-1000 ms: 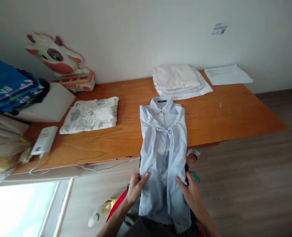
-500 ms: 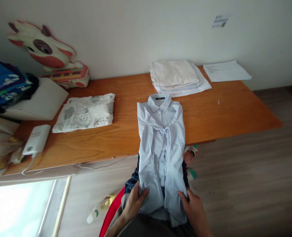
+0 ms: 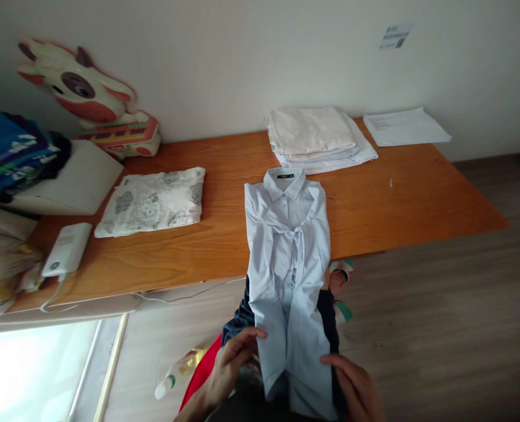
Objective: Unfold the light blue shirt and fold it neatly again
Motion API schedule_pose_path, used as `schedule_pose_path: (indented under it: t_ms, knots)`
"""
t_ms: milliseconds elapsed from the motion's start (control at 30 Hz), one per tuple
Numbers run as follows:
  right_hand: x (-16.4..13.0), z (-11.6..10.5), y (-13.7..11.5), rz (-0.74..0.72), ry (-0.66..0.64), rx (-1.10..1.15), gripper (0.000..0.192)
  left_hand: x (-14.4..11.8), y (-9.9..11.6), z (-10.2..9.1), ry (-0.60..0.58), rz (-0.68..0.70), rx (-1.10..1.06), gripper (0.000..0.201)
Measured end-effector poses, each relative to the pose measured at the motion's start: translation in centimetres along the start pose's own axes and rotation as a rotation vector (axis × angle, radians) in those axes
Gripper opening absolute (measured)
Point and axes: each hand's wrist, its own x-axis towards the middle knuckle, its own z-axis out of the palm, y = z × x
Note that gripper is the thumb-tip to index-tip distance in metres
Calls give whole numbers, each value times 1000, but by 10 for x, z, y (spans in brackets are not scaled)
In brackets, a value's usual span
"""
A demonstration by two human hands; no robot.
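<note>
A light blue collared shirt (image 3: 289, 246) lies with its collar on the wooden table (image 3: 400, 202) and its lower half hanging over the front edge toward me. My left hand (image 3: 228, 366) holds the shirt's lower left edge, fingers curled over the cloth. My right hand (image 3: 356, 390) holds the lower right edge near the hem. The hem itself is cut off at the bottom of the view. Dark blue cloth shows behind the hanging part.
A stack of white folded cloths (image 3: 315, 138) and papers (image 3: 404, 126) sit at the back right. A patterned folded cloth (image 3: 152, 199), a white device with cable (image 3: 66, 249), a cow toy (image 3: 84, 97) and blue fabric (image 3: 9, 149) are on the left. A bottle (image 3: 176, 372) lies on the floor.
Both hands slid down the hanging shirt toward its hem. The hanging part is now narrower, its sides drawn in.
</note>
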Motion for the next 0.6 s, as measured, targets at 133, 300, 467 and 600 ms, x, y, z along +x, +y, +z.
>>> schedule_pose_path:
  t_ms: [133, 300, 467, 600]
  knots:
    - [23, -12, 5, -202, -76, -92, 46, 19, 11, -11, 1, 122, 259, 35]
    - [45, -7, 9, -403, 28, -144, 32, 34, 7, -23, 23, 430, 608, 24]
    - [49, -3, 3, -361, -98, 125, 31, 35, 2, -32, -282, 759, 551, 28]
    - [48, -1, 10, -244, 119, 80, 28, 25, 0, -36, -244, 710, 587, 42]
